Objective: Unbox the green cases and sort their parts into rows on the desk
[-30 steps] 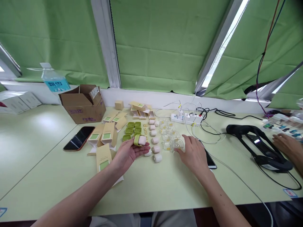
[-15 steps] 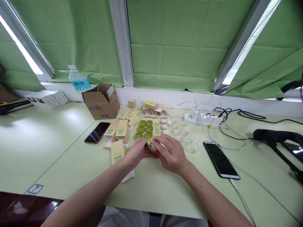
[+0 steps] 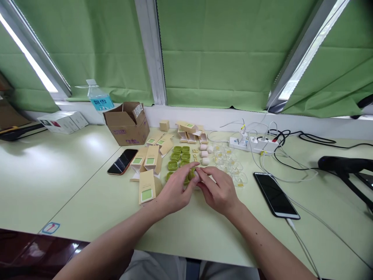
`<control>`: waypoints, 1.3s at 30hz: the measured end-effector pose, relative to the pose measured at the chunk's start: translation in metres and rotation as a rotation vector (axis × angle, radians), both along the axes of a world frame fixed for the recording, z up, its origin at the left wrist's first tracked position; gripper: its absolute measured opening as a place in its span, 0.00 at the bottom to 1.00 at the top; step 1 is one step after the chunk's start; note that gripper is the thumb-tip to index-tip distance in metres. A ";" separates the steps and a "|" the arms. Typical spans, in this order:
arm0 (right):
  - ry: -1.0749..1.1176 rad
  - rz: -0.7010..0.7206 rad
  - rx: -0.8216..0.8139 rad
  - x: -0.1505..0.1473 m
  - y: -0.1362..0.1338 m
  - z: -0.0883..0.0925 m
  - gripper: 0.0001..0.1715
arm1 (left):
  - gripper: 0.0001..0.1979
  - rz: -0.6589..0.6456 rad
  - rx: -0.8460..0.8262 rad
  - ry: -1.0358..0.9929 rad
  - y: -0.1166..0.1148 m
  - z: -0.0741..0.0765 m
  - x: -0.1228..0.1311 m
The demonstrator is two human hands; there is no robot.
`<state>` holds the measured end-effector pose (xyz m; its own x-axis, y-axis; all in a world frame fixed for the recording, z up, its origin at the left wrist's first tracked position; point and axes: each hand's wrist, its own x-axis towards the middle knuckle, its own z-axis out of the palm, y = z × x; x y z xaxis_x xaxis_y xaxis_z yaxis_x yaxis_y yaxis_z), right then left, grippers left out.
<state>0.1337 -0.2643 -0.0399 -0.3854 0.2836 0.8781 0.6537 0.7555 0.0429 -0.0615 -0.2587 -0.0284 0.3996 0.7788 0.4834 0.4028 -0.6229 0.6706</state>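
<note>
Between my two hands is a small green cup (image 3: 191,173), tilted, with something pale at its right side partly hidden by fingers. My left hand (image 3: 177,187) is closed around the cup from the left. From the right, the fingertips of my right hand (image 3: 219,189) pinch at its edge; what exactly they grip is covered. Just beyond lie several square green cups (image 3: 175,156) in two columns. Beside them are tiny yellow pieces (image 3: 194,155), pinkish-white cylinders (image 3: 204,154) and clear plastic covers (image 3: 229,159).
Folded tan cartons (image 3: 150,161) lie to the left, near a dark phone (image 3: 122,161). An open cardboard box (image 3: 128,126) and a water bottle (image 3: 99,99) stand behind. At right are a charging phone (image 3: 276,195), a power strip (image 3: 253,144) with loose cables, and a black stand (image 3: 344,167).
The green cup has turned in my hands. My left fingers have come up over it, and my right fingers have drawn in to its right edge. The view has shifted slightly.
</note>
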 end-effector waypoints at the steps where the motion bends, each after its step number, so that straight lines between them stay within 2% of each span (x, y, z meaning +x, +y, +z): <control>1: 0.001 -0.003 -0.008 0.000 0.000 -0.001 0.28 | 0.21 0.011 0.021 0.056 -0.001 -0.001 0.000; 6: 0.006 -0.022 -0.070 -0.006 -0.002 -0.006 0.25 | 0.19 0.044 0.012 0.140 -0.001 -0.003 0.002; 11: 0.044 -0.033 -0.143 -0.019 -0.008 -0.005 0.22 | 0.17 0.098 -0.156 -0.012 -0.001 -0.003 0.002; 16: 0.087 -0.060 -0.166 -0.021 -0.008 -0.006 0.21 | 0.16 0.063 -0.250 -0.160 -0.003 0.000 0.003; 21: 0.221 0.006 -0.279 -0.014 -0.006 -0.006 0.20 | 0.21 -0.045 -0.258 -0.092 -0.003 0.009 0.003; 24: 0.322 0.053 -0.394 -0.012 -0.004 -0.004 0.17 | 0.20 -0.025 -0.283 -0.100 0.001 0.008 0.002; 28: 0.497 0.067 -0.459 -0.005 -0.002 0.005 0.13 | 0.20 -0.003 -0.382 -0.233 0.008 0.003 0.000; 30: 0.501 0.046 -0.438 0.001 -0.002 0.011 0.13 | 0.20 0.006 -0.421 -0.333 0.014 0.002 -0.002; 32: 0.407 0.025 -0.392 0.008 -0.004 0.018 0.13 | 0.22 0.027 -0.435 -0.432 0.019 0.002 -0.003; 34: 0.197 0.033 -0.378 0.013 -0.008 0.022 0.13 | 0.23 0.042 -0.436 -0.526 0.022 0.004 -0.004; 37: -0.206 0.038 -0.458 0.011 -0.014 0.023 0.12 | 0.26 0.041 -0.447 -0.633 0.024 0.007 -0.005; 39: -0.381 0.003 -0.505 0.007 -0.017 0.021 0.13 | 0.27 0.032 -0.474 -0.669 0.023 0.009 -0.004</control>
